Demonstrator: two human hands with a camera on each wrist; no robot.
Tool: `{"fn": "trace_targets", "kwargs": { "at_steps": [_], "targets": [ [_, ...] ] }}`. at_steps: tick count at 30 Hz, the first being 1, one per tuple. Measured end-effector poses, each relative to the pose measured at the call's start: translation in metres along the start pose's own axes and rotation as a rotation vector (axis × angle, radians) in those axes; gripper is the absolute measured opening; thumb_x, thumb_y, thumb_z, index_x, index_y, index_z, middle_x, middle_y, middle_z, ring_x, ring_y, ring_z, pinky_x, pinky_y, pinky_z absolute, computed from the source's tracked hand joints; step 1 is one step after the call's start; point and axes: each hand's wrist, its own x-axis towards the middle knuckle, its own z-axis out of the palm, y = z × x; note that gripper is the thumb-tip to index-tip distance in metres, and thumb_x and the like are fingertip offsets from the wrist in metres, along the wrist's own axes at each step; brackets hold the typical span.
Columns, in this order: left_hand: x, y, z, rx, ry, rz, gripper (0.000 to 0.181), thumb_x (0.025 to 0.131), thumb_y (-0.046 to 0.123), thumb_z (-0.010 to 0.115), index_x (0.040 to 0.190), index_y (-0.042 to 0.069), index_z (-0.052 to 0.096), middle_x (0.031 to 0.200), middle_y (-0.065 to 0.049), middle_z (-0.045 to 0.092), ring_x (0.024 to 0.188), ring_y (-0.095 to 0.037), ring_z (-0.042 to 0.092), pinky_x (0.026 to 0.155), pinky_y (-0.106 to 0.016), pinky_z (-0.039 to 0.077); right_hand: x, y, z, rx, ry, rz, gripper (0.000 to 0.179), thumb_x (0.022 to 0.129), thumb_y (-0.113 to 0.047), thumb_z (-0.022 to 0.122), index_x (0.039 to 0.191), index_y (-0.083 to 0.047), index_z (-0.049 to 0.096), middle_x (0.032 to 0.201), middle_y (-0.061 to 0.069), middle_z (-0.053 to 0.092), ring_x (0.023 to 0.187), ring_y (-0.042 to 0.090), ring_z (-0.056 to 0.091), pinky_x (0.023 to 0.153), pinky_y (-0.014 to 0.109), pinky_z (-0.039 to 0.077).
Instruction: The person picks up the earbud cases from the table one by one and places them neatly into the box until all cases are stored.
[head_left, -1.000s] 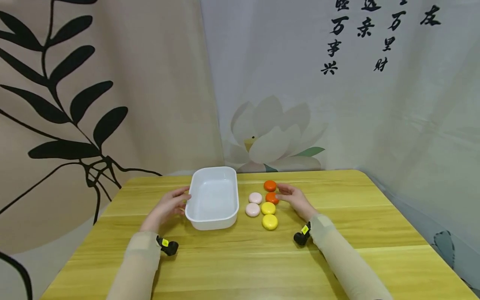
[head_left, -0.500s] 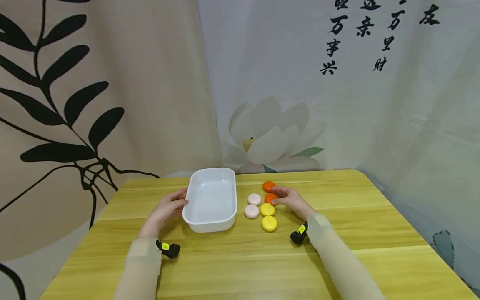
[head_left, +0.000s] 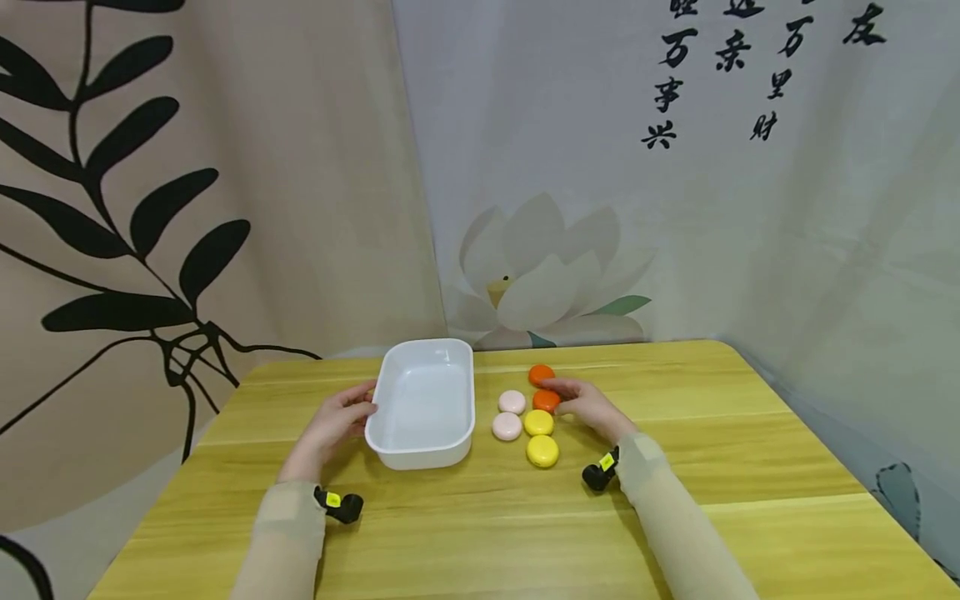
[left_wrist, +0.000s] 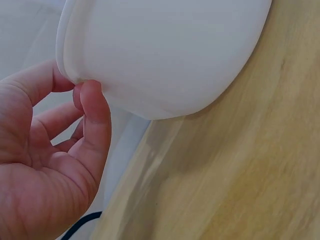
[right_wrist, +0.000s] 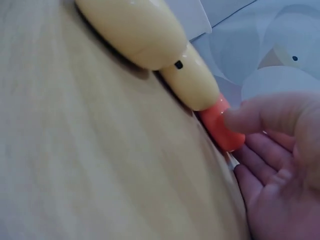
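A white rectangular dish [head_left: 423,458] stands left of the discs. My left hand [head_left: 334,427] pinches its left rim between thumb and fingers; the left wrist view shows the thumb [left_wrist: 95,102] against the outer wall just below the lip. My right hand [head_left: 594,410] holds the nearer orange disc [head_left: 546,402], thumb on the near side, fingers reaching round the far side. In the right wrist view the thumb overlaps the orange disc [right_wrist: 220,125]. Just beyond those fingers lies the other orange disc [head_left: 541,374].
Two yellow discs [head_left: 542,451] line up in front of the orange ones. Two pale pink discs [head_left: 507,427] sit between them and the dish. All rest on a wooden table [head_left: 465,542], whose far edge meets a printed curtain [head_left: 337,208].
My right fingers have slid left, from the right side of the orange discs to between them and round the nearer one. My left hand keeps its place on the dish rim.
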Motion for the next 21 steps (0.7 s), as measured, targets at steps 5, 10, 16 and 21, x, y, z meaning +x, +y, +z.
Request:
{"fn": "trace_targets", "kwargs": {
  "at_steps": [5,10,16,21],
  "targets": [
    [0.0006,-0.0031,-0.0002,-0.008,0.005,-0.008,0.055,0.094,0.004,0.057,0.146,-0.002,0.039,0.105,-0.006,0.054,0.076,-0.015,0.058,0.070,-0.028,0.054,-0.0006,-0.0002,0.0020,-0.048,0.013,-0.018,0.061,0.080,0.011,0.059,0.139,-0.006,0.053,0.145,0.015,0.045,0.132,0.031,0.040,0.101,0.041,0.037],
    [0.0014,-0.0031,-0.0016,-0.004,0.002,-0.005,0.055,0.094,0.003,0.057,0.145,-0.003,0.038,0.104,-0.006,0.055,0.076,-0.015,0.058,0.069,-0.028,0.054,-0.0009,-0.0026,0.0043,-0.080,0.029,-0.014,0.057,0.082,0.007,0.065,0.136,-0.007,0.056,0.144,0.015,0.046,0.132,0.032,0.040,0.109,0.047,0.031],
    [0.0020,-0.0017,-0.0017,-0.009,0.006,-0.013,0.056,0.093,0.005,0.060,0.144,-0.004,0.039,0.102,-0.005,0.058,0.075,-0.015,0.060,0.070,-0.028,0.055,-0.0005,-0.0023,0.0044,-0.100,0.041,-0.015,0.056,0.083,0.003,0.068,0.136,-0.006,0.056,0.143,0.016,0.048,0.131,0.032,0.041,0.110,0.049,0.030],
    [-0.0005,0.0008,-0.0051,-0.025,0.002,-0.032,0.054,0.094,0.010,0.062,0.143,-0.005,0.042,0.105,-0.004,0.066,0.077,-0.015,0.065,0.073,-0.030,0.056,0.0006,-0.0005,0.0040,-0.120,0.054,-0.014,0.055,0.082,0.002,0.070,0.135,-0.006,0.058,0.142,0.016,0.048,0.130,0.032,0.042,0.110,0.049,0.030]
  ]
}}
